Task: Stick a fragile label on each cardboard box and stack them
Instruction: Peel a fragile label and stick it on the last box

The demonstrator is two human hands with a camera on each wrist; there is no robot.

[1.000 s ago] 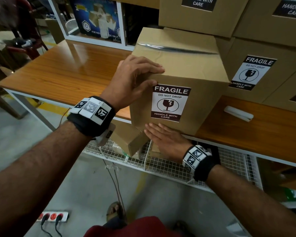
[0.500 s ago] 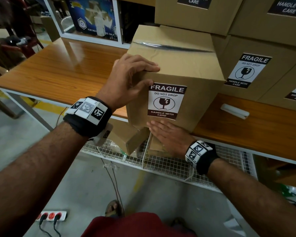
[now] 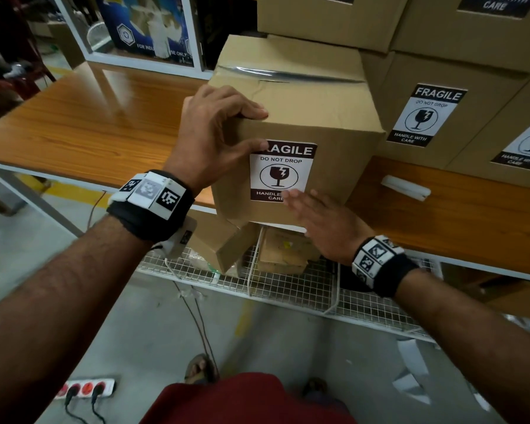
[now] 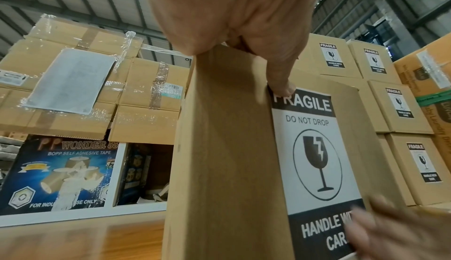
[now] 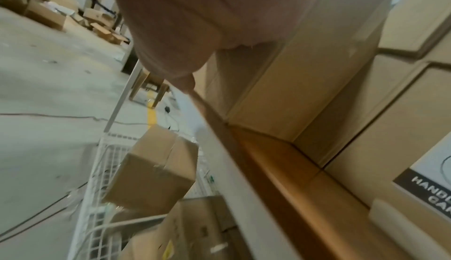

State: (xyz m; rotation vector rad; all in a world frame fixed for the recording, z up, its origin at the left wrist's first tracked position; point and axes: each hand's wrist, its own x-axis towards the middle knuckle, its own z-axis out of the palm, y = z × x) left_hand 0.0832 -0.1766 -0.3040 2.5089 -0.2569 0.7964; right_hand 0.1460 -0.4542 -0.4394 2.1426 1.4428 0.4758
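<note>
Head view: cardboard box (image 3: 303, 117) at the front edge of the wooden desk (image 3: 74, 130), fragile label (image 3: 280, 171) on its near face. Left hand (image 3: 214, 139) grips the box's top left corner, fingers curled over the top, thumb on the label's upper left corner. Right hand (image 3: 325, 224) flat, fingers straight, pressing the label's lower right corner. Labelled boxes (image 3: 441, 114) stacked just right of and behind it. White wire basket (image 3: 288, 286) under the desk holds small cartons (image 3: 227, 246). Power strip (image 3: 88, 388) on the floor.

Left wrist view: thumb tip on the label (image 4: 314, 148); taped cartons (image 4: 80, 82) and an adhesive tape box (image 4: 61, 171) on shelving at left.

Right wrist view: blurred; palm against the box (image 5: 280, 82), basket carton (image 5: 151, 169) below.
</note>
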